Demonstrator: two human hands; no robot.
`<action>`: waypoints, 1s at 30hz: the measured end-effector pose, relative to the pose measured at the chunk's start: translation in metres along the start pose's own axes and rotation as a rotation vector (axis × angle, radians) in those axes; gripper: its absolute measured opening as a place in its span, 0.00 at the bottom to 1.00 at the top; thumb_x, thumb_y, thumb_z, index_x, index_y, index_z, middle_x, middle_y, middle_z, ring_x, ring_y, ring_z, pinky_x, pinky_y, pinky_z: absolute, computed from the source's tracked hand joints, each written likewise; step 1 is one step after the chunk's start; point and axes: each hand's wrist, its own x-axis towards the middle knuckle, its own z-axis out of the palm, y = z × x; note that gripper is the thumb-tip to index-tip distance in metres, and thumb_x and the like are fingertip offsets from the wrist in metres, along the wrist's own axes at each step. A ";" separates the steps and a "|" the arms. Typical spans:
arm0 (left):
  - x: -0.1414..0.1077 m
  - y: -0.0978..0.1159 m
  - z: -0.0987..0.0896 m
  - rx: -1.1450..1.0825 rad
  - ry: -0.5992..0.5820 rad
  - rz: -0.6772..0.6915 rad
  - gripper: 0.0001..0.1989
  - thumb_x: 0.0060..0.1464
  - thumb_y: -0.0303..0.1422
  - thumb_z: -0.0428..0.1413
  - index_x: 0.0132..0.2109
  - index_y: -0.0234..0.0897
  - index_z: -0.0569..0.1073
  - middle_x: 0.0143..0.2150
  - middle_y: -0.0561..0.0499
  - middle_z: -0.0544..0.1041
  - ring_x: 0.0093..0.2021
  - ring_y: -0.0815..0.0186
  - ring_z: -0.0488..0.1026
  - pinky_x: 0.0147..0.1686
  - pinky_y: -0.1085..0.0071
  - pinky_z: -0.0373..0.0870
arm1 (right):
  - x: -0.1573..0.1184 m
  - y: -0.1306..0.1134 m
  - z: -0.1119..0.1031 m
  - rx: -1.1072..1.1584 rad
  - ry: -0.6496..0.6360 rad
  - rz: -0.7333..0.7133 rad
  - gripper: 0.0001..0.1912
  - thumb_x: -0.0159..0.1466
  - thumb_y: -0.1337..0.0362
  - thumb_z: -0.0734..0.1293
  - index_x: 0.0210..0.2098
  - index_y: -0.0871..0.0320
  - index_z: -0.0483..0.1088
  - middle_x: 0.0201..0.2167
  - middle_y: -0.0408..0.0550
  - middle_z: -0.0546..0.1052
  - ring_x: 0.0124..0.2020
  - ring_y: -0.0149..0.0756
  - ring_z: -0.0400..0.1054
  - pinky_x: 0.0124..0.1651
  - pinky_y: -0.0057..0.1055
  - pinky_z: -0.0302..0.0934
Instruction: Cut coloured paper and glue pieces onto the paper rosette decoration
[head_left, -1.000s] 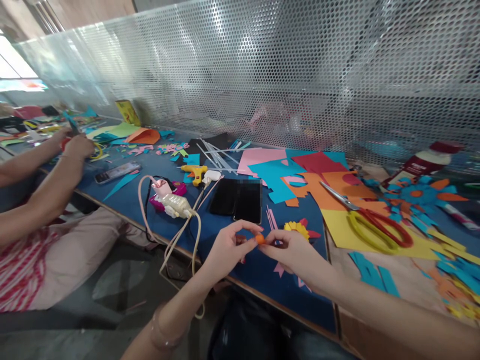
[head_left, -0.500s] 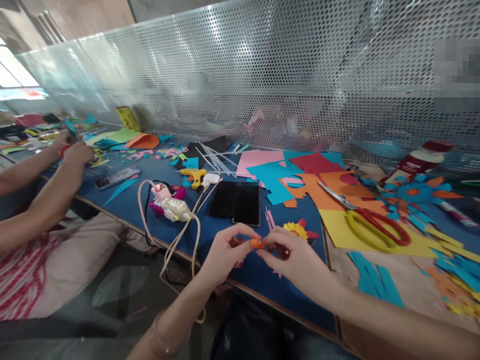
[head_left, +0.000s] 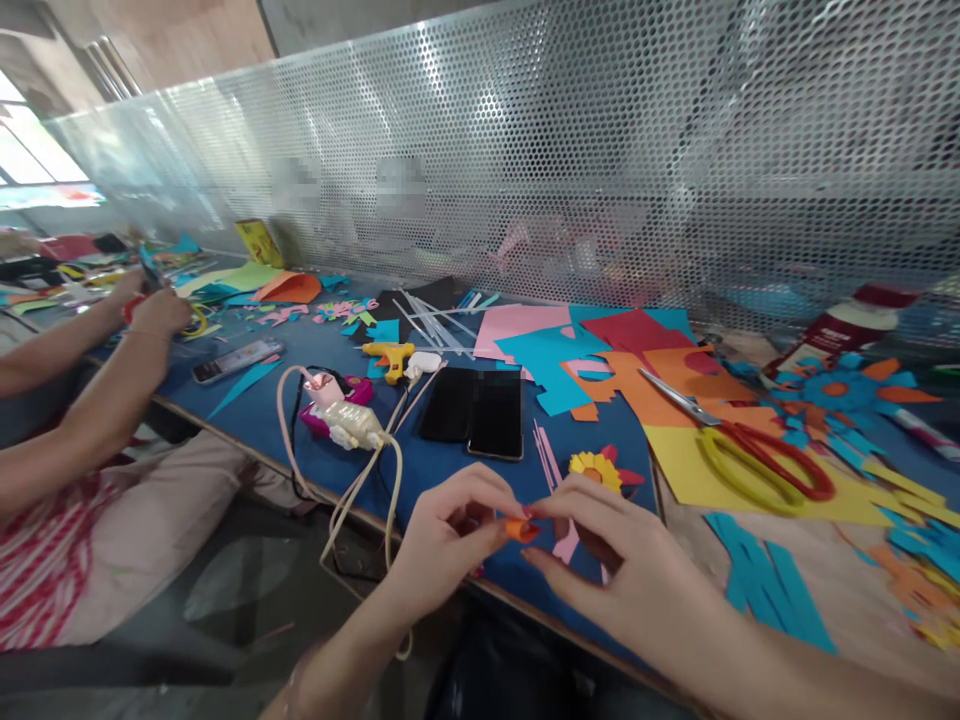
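Observation:
My left hand [head_left: 454,525] pinches a small rolled strip of orange paper [head_left: 519,529] between thumb and fingers. Around the strip's right end, my right hand [head_left: 607,540] has its thumb and index finger apart; the index fingertip is close to the upper edge, and whether it touches is unclear. Pink paper strips [head_left: 547,455] lie on the blue table just beyond the hands. A yellow paper flower [head_left: 595,470] with red petals is behind my right hand, partly covered by it.
Two dark phones [head_left: 495,415] lie ahead, with a yellow glue gun [head_left: 390,360] and a cabled power adapter [head_left: 349,420] to their left. Scissors [head_left: 750,450] rest on coloured paper at right, near a blue paper flower [head_left: 832,390] and a bottle [head_left: 840,325]. A co-worker's hands [head_left: 154,305] are far left.
My right thumb and index finger have spread apart at the orange strip, while my left hand keeps its pinch. Both hands sit slightly lower in view, and more of the pink strips shows.

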 end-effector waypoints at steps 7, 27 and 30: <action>-0.005 0.008 0.003 0.027 -0.052 0.071 0.06 0.53 0.25 0.60 0.36 0.41 0.79 0.35 0.50 0.71 0.30 0.71 0.67 0.27 0.75 0.59 | -0.008 -0.006 -0.005 -0.029 0.016 -0.104 0.06 0.63 0.71 0.64 0.30 0.55 0.68 0.29 0.42 0.70 0.28 0.26 0.67 0.29 0.22 0.61; -0.001 0.000 0.015 -0.087 0.097 -0.211 0.08 0.52 0.36 0.62 0.35 0.35 0.75 0.27 0.54 0.71 0.15 0.80 0.58 0.13 0.80 0.52 | -0.003 0.015 0.003 0.379 -0.125 0.461 0.09 0.60 0.55 0.67 0.29 0.54 0.69 0.28 0.40 0.72 0.31 0.30 0.67 0.34 0.26 0.61; -0.001 -0.002 0.015 -0.080 0.099 -0.226 0.08 0.52 0.35 0.61 0.35 0.35 0.74 0.22 0.56 0.68 0.15 0.79 0.58 0.13 0.81 0.53 | -0.004 0.017 0.003 0.414 -0.135 0.475 0.10 0.61 0.55 0.67 0.30 0.54 0.69 0.29 0.40 0.73 0.32 0.31 0.68 0.36 0.27 0.61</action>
